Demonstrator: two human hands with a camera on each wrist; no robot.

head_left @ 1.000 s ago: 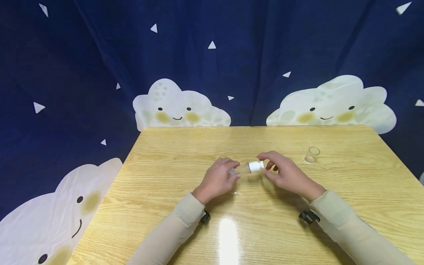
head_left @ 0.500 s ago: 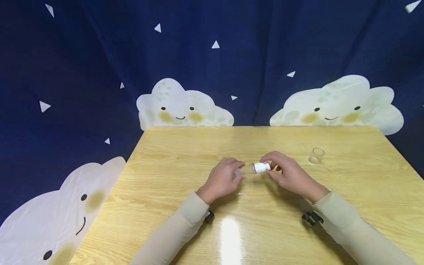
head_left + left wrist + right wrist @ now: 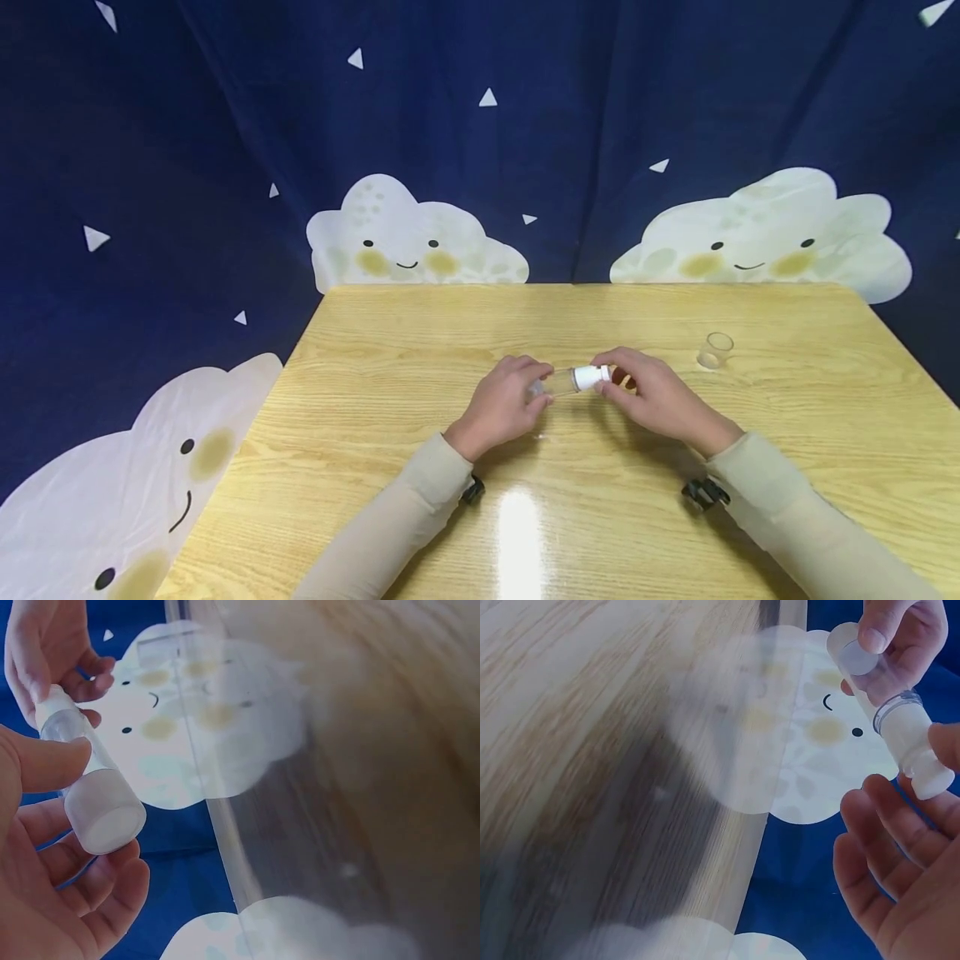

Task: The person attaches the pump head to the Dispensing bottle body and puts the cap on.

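Observation:
A small clear pump bottle (image 3: 558, 382) with a white top lies sideways between my two hands, above the table. My left hand (image 3: 501, 402) holds its base end between thumb and fingers; the thumb presses the side in the left wrist view, where the white base (image 3: 112, 817) faces the camera. At the other end, my right hand (image 3: 651, 395) pinches the white pump top (image 3: 591, 377) with thumb and index finger. In the right wrist view the pump top (image 3: 911, 739) shows beside the thumb, the other fingers curving below it.
A clear cylindrical cap (image 3: 716, 350) stands on the wooden table (image 3: 420, 333) to the right, beyond my right hand. Behind the table hangs a dark blue curtain (image 3: 420, 100) with white clouds and triangles.
My right thumb and index finger have come in onto the white pump top, reaching further along it towards the left. The left hand keeps its hold on the bottle. The head view has shifted slightly.

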